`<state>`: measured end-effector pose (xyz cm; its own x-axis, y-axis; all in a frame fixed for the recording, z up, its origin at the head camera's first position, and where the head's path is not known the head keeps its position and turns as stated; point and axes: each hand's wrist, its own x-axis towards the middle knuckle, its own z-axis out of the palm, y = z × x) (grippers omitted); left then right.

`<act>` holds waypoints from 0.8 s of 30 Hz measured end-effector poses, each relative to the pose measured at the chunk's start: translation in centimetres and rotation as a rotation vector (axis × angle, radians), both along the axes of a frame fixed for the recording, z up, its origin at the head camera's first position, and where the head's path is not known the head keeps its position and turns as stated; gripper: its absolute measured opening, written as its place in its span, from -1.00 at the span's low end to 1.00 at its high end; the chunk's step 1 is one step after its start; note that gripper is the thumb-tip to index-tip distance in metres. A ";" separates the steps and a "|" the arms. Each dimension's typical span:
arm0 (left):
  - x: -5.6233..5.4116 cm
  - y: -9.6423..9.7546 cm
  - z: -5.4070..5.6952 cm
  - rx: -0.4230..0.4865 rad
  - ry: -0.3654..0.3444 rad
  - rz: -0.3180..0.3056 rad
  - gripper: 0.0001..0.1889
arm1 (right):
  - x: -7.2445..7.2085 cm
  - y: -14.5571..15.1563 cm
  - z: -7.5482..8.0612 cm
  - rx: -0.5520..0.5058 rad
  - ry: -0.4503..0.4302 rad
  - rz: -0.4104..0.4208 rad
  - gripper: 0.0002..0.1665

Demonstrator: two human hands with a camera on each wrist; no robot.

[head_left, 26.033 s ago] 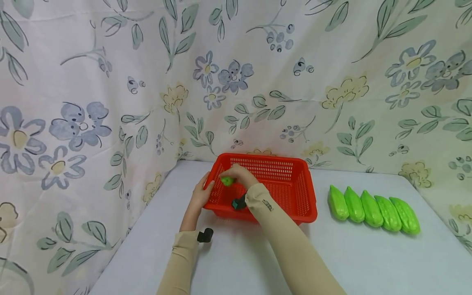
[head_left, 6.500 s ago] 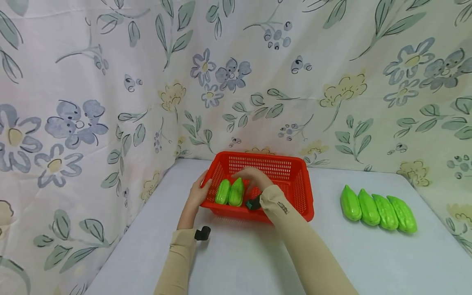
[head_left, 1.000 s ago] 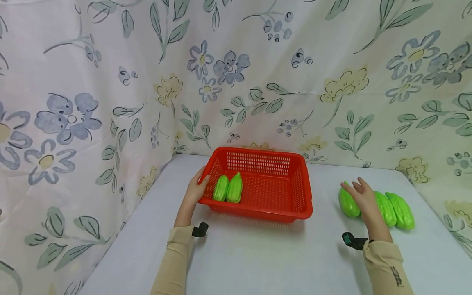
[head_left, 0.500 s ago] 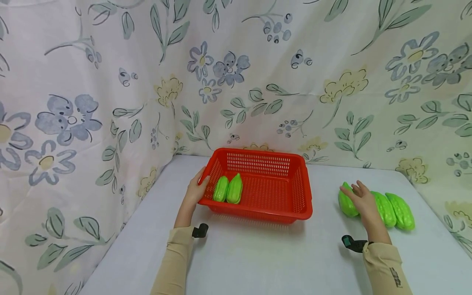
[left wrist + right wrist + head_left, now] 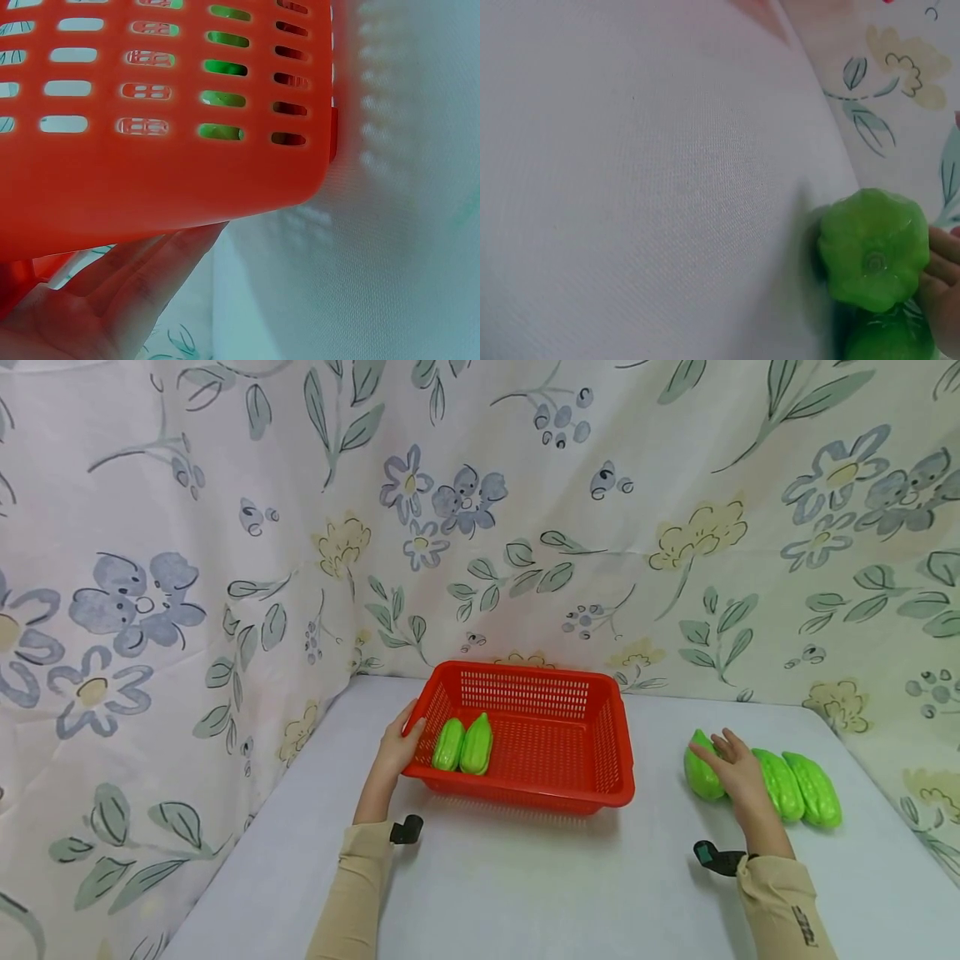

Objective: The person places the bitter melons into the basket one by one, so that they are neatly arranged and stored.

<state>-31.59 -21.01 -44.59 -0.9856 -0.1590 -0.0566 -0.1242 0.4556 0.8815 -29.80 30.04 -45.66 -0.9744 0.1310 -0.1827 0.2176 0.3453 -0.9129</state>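
Observation:
My left hand (image 5: pixel 397 745) grips the left rim of a red plastic basket (image 5: pixel 525 793), thumb over the edge. Two light green, ridged bitter melons (image 5: pixel 462 745) lie side by side at the basket's left end. On the right, my right hand (image 5: pixel 738 774) holds the leftmost bitter melon (image 5: pixel 702 770) of a row, thumb across its upper part. The right wrist view shows that melon's lobed end (image 5: pixel 874 251) with the fingers (image 5: pixel 946 259) beside it. My hand hides most of the neighbouring melon. In the left wrist view, the slotted basket wall (image 5: pixel 150 180) fills the upper left.
More bitter melons (image 5: pixel 813 789) lie to the right of my right hand. White cloth covers the table (image 5: pixel 540 885), and a flowered curtain (image 5: pixel 480 610) hangs behind and along the left. Black camera mounts (image 5: pixel 407 829) stick out from both wrists.
Over the last second my right hand has closed in on the leftmost melon, which has shifted slightly left from its row. Earlier, that hand was inside the basket. The left hand keeps its grip.

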 end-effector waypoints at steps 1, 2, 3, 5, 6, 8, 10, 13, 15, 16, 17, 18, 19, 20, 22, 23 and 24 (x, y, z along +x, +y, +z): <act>0.0 0.0 0.0 -0.002 0.001 0.002 -0.40 | 0.0 0.0 0.0 -0.001 0.001 0.004 0.14; 0.0 0.0 0.0 -0.003 0.001 0.003 -0.40 | -0.1 0.0 0.0 -0.007 -0.001 0.009 0.14; 0.0 0.0 0.0 -0.004 0.002 0.003 -0.40 | -0.1 0.0 0.0 -0.007 0.001 0.013 0.13; 0.0 0.0 0.0 -0.001 0.002 0.004 -0.41 | -0.2 0.1 -0.1 -0.004 0.003 0.019 0.12; 0.0 0.0 0.0 0.001 0.002 0.004 -0.41 | -0.3 0.1 -0.1 0.000 0.005 0.022 0.11; -0.1 0.0 -0.1 0.008 0.000 0.004 -0.41 | -0.3 0.1 -0.2 0.007 0.009 0.022 0.09; -0.1 0.0 -0.1 0.012 0.000 0.003 -0.41 | -0.4 0.0 -0.4 0.019 0.009 0.024 0.08; -0.1 -0.1 -0.1 0.014 0.000 0.004 -0.41 | -0.4 -0.1 -0.7 0.014 -0.010 0.044 0.07; 0.0 -0.1 -0.1 0.013 -0.002 0.002 -0.42 | -0.4 -0.2 -1.0 0.000 -0.028 0.056 0.08; 0.0 -0.1 -0.1 0.014 -0.005 0.001 -0.41 | -0.4 -0.2 -1.1 -0.012 -0.036 0.062 0.08; 0.0 0.0 -0.1 0.012 -0.006 -0.002 -0.41 | -0.4 -0.3 -1.3 -0.021 -0.039 0.065 0.07; 0.0 0.0 -0.1 0.013 -0.007 -0.003 -0.41 | -0.4 -0.3 -1.4 -0.029 -0.039 0.063 0.08; 0.1 0.0 -0.1 0.014 -0.010 -0.004 -0.41 | -0.4 -0.3 -1.5 -0.034 -0.036 0.065 0.08; 0.1 0.0 -0.1 0.019 -0.012 -0.002 -0.41 | -0.4 -0.4 -1.5 -0.041 -0.032 0.064 0.08; 0.1 -0.1 -0.1 0.019 -0.010 -0.003 -0.41 | -0.5 -0.5 -1.7 -0.047 -0.020 0.064 0.08; 0.1 -0.1 -0.1 0.017 -0.007 -0.002 -0.41 | -0.6 -0.5 -1.7 -0.050 -0.016 0.064 0.08; 0.0 -0.1 0.0 0.021 -0.008 0.000 -0.41 | -0.6 -0.6 -1.7 -0.054 -0.015 0.064 0.08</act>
